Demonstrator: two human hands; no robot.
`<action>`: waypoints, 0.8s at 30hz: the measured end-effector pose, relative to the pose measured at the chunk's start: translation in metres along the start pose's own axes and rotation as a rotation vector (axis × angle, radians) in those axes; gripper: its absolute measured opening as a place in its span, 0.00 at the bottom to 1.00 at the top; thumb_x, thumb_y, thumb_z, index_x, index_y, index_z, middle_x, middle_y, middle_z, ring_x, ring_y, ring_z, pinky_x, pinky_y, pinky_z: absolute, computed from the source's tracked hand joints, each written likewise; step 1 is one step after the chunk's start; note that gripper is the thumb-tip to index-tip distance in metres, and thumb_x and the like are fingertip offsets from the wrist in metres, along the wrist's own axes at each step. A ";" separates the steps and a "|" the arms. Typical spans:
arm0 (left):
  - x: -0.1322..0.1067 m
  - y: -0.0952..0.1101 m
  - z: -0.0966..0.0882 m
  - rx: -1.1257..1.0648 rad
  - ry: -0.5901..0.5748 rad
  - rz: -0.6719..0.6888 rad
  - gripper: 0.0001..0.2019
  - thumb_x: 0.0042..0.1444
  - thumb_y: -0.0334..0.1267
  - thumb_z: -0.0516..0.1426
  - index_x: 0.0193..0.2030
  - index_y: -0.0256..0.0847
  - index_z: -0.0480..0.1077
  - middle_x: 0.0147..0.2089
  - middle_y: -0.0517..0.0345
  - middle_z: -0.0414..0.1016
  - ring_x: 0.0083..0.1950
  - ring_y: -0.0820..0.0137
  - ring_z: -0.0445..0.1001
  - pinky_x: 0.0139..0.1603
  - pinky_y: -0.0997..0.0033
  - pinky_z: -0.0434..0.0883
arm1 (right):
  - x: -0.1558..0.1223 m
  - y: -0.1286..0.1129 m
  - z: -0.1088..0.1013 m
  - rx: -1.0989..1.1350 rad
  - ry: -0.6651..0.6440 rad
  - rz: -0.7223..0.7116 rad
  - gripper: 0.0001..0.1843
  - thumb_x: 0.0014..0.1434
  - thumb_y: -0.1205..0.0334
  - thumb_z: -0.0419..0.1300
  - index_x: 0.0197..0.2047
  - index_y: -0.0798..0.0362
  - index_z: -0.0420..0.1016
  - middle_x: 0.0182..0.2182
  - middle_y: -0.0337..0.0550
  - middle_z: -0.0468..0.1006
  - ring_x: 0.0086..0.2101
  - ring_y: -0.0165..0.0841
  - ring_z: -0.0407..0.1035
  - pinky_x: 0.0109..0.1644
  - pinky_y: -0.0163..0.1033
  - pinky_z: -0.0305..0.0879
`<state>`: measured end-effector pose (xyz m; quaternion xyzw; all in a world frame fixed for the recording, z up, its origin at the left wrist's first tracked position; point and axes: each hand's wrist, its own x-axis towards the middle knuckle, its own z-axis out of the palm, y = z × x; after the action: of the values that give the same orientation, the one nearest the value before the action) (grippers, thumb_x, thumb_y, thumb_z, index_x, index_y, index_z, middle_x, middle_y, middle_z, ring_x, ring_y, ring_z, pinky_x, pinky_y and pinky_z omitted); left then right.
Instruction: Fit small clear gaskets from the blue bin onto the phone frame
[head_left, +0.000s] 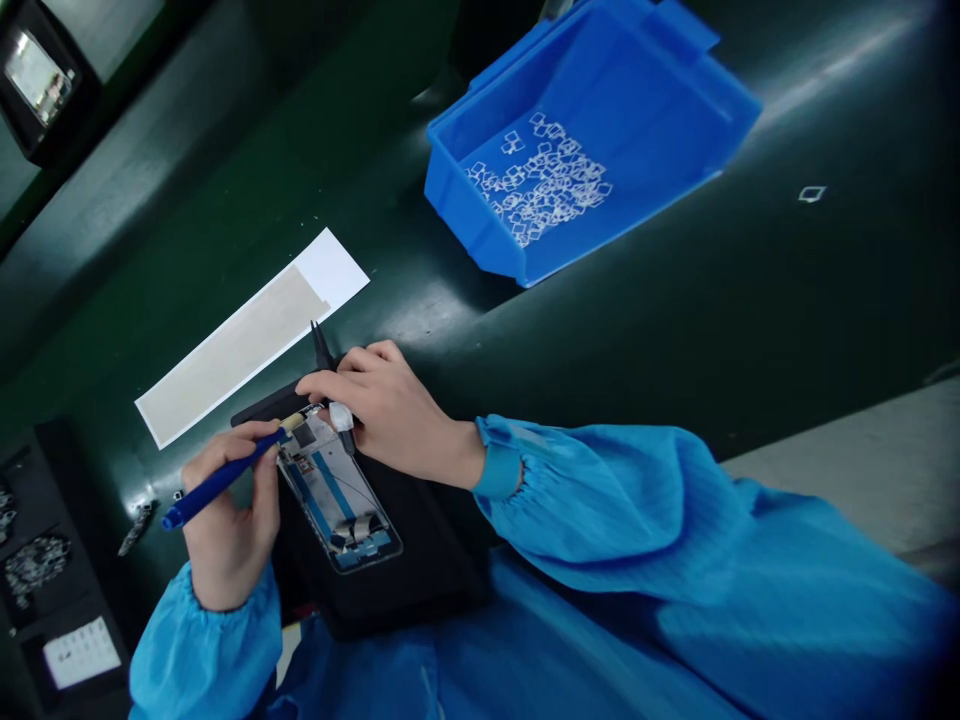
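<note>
On my feed, the bin (637,120) looks smooth, glossy plastic, the pen (225,479) plastic too; the tabletop (675,330) is shiny, the sleeve (615,500) wrinkled cloth.

A phone housing (341,492) lies on a pad (442,560) at the counter's (675,330) near side, between the left hand (229,515), with a pen-like tool (217,487) in it, and the right hand (405,412), with tweezers (322,348). Beyond, to the left, lies a long sheet (240,345); farther right stands a bin (645,120) with small frames (555,185) inside (one loose frame (811,194) lies to its right). A tray (82,560) sits near left.
</note>
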<state>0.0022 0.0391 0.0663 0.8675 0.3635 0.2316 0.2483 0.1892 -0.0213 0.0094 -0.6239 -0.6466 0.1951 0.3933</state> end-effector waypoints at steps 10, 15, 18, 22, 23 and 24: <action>0.002 0.005 -0.003 -0.026 -0.025 0.008 0.15 0.57 0.24 0.60 0.45 0.42 0.62 0.45 0.50 0.76 0.47 0.61 0.79 0.47 0.52 0.77 | 0.001 0.001 -0.001 0.003 -0.020 0.005 0.17 0.61 0.77 0.54 0.51 0.54 0.71 0.33 0.42 0.77 0.38 0.38 0.64 0.41 0.42 0.47; 0.003 0.003 -0.003 -0.011 -0.035 0.014 0.15 0.57 0.25 0.60 0.46 0.42 0.62 0.46 0.50 0.76 0.48 0.60 0.79 0.47 0.52 0.76 | 0.001 0.001 -0.001 -0.003 -0.023 0.006 0.18 0.60 0.78 0.53 0.51 0.54 0.71 0.33 0.41 0.77 0.38 0.38 0.64 0.41 0.42 0.47; 0.004 0.004 -0.002 -0.004 -0.036 0.020 0.14 0.57 0.25 0.60 0.46 0.43 0.62 0.45 0.51 0.76 0.47 0.61 0.79 0.47 0.53 0.76 | 0.001 0.000 -0.002 -0.002 -0.025 0.009 0.18 0.61 0.77 0.53 0.51 0.53 0.71 0.33 0.41 0.77 0.38 0.38 0.64 0.41 0.42 0.47; 0.004 0.004 -0.002 -0.013 -0.040 0.009 0.14 0.58 0.26 0.60 0.46 0.43 0.62 0.45 0.51 0.76 0.48 0.61 0.79 0.47 0.53 0.76 | 0.000 0.000 -0.002 -0.007 -0.021 0.005 0.17 0.62 0.76 0.53 0.52 0.54 0.71 0.32 0.42 0.77 0.38 0.38 0.64 0.41 0.42 0.47; 0.004 0.004 -0.002 -0.015 -0.042 0.006 0.14 0.58 0.26 0.60 0.46 0.43 0.62 0.45 0.51 0.76 0.48 0.61 0.79 0.48 0.52 0.76 | 0.000 0.000 -0.002 -0.006 -0.019 0.007 0.17 0.62 0.76 0.53 0.52 0.54 0.71 0.32 0.43 0.77 0.38 0.38 0.64 0.41 0.42 0.48; 0.004 0.004 -0.002 -0.014 -0.044 0.005 0.14 0.58 0.26 0.60 0.46 0.43 0.62 0.45 0.51 0.76 0.48 0.61 0.79 0.48 0.52 0.76 | 0.000 0.000 -0.001 -0.004 -0.018 0.009 0.17 0.63 0.76 0.52 0.52 0.54 0.71 0.33 0.43 0.77 0.39 0.38 0.64 0.41 0.42 0.48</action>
<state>0.0055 0.0402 0.0709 0.8715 0.3542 0.2154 0.2618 0.1902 -0.0217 0.0105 -0.6257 -0.6476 0.2011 0.3855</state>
